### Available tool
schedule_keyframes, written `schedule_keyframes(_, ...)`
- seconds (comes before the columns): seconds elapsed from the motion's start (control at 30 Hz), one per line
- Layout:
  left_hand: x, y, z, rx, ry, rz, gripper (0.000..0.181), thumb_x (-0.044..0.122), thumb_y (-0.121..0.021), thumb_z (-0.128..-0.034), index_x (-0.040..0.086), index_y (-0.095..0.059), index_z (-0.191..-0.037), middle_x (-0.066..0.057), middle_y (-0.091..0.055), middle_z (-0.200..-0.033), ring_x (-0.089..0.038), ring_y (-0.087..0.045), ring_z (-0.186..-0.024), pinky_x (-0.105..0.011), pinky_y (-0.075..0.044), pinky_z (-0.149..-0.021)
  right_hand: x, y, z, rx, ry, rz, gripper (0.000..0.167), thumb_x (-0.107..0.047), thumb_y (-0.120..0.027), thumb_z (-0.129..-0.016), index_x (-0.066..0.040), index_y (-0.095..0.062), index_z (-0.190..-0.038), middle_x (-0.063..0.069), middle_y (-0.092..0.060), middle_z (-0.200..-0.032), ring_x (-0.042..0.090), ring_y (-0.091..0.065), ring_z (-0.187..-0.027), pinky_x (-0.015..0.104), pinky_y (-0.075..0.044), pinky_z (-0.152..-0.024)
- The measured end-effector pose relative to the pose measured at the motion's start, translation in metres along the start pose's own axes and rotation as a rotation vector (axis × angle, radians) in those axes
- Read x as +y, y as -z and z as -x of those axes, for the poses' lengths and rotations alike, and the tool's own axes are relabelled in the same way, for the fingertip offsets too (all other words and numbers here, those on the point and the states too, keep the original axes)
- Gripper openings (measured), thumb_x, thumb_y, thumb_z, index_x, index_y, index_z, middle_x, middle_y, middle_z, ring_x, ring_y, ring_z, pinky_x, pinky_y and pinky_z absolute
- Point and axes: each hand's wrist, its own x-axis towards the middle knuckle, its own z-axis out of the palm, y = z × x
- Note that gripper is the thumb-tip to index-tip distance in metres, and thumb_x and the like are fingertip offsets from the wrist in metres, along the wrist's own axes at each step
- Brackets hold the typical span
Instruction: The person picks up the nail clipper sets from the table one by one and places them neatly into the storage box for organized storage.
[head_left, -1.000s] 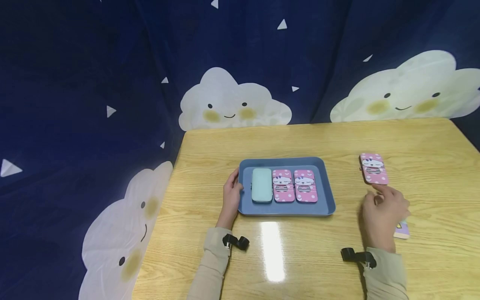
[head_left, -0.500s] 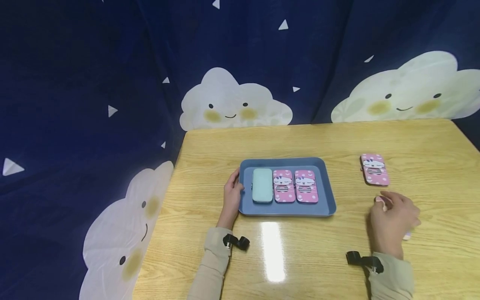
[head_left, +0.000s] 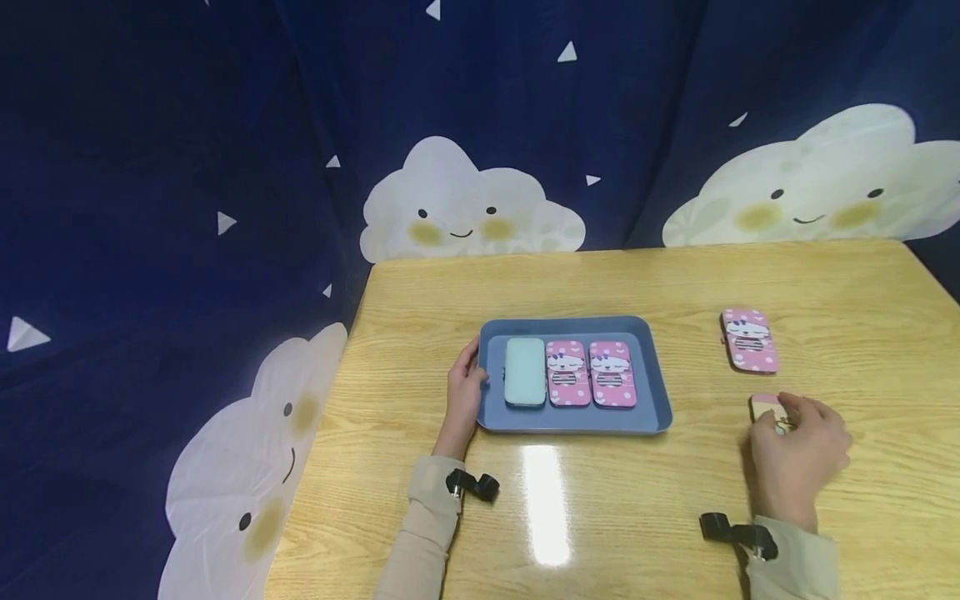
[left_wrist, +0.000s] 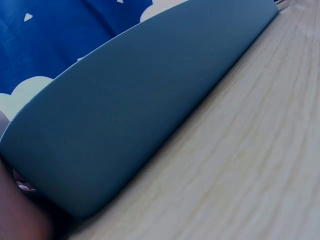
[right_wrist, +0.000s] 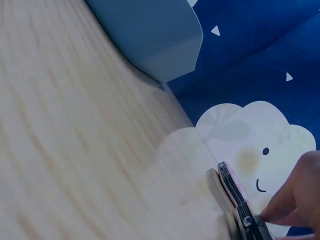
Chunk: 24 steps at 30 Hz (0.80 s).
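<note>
My left hand (head_left: 465, 392) grips the left end of a blue tray (head_left: 573, 421), its thumb at the rim; the left wrist view has the tray's outer wall (left_wrist: 125, 100) and a blurred bit of hand. Lying in the tray side by side are a mint-green clasp case (head_left: 525, 372) and two pink clasp cases with a cartoon animal print (head_left: 567, 373). To the right of the tray, my right hand (head_left: 801, 450) pinches a pink-and-cream clasp case (head_left: 767, 406) between thumb and fingers, covering most of it. In the right wrist view its dark metal edge and clasp (right_wrist: 246, 220) show close to the tabletop.
Beyond my right hand another pink clasp case (head_left: 750, 341) lies on the wooden table (head_left: 615, 517). A dark blue curtain (head_left: 510, 83) with smiling clouds hangs behind the table and on the left.
My right hand has moved slightly right and nearer to me, onto the pink-and-cream case, whose far end now shows past the fingers. The left hand and tray have stayed put.
</note>
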Motion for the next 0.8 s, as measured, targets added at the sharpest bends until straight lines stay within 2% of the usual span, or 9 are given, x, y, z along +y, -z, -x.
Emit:
schedule_keyframes(0.13,-0.0004,-0.0002,0.0003,0.005,0.004,0.005,0.067,-0.012,-0.042,-0.082,-0.005,-0.038,-0.148,-0.018,-0.035,-0.155,-0.029,-0.028,-0.145,-0.035,-0.027,-0.116,0.0029,0.0033,-0.0004,-0.038,-0.067,0.071,0.057,-0.017,-0.054,-0.088,-0.001,-0.05,-0.143,0.03,-0.044,-0.142,0.051,-0.033,-0.127,0.064,-0.02,-0.101)
schedule_keyframes(0.37,-0.0013,-0.0002,0.001,-0.001,0.001,0.004,0.067,-0.012,-0.041,-0.0822,-0.006,-0.037,-0.149,-0.019,-0.035,-0.156,-0.029,-0.028,-0.145,-0.035,-0.027,-0.116,0.0035,0.0089,-0.0017,-0.086,-0.109,0.163,0.065,-0.027,-0.055,-0.091,0.0,-0.04,-0.149,0.037,-0.043,-0.139,0.055,-0.033,-0.122,0.066,-0.026,-0.091)
schedule_keyframes(0.6,0.0003,-0.0007,0.0012,0.002,-0.004,0.008,0.066,-0.013,-0.042,-0.0824,-0.006,-0.038,-0.148,-0.02,-0.036,-0.155,-0.03,-0.029,-0.145,-0.037,-0.027,-0.117,0.0016,0.0103,-0.0014,-0.111,-0.118,0.125,0.064,-0.028,-0.056,-0.092,-0.001,-0.041,-0.149,0.038,-0.036,-0.14,0.056,-0.03,-0.124,0.067,-0.025,-0.093)
schedule_keyframes(0.8,-0.0005,-0.001,0.0012,0.001,-0.005,0.007,0.066,-0.013,-0.042,-0.0821,-0.006,-0.038,-0.148,-0.02,-0.035,-0.155,-0.031,-0.029,-0.145,-0.037,-0.028,-0.116,0.0031,0.0095,-0.0013,-0.108,-0.141,0.067,0.063,-0.028,-0.059,-0.093,-0.003,-0.042,-0.148,0.033,-0.031,-0.141,0.052,-0.037,-0.121,0.064,-0.033,-0.089)
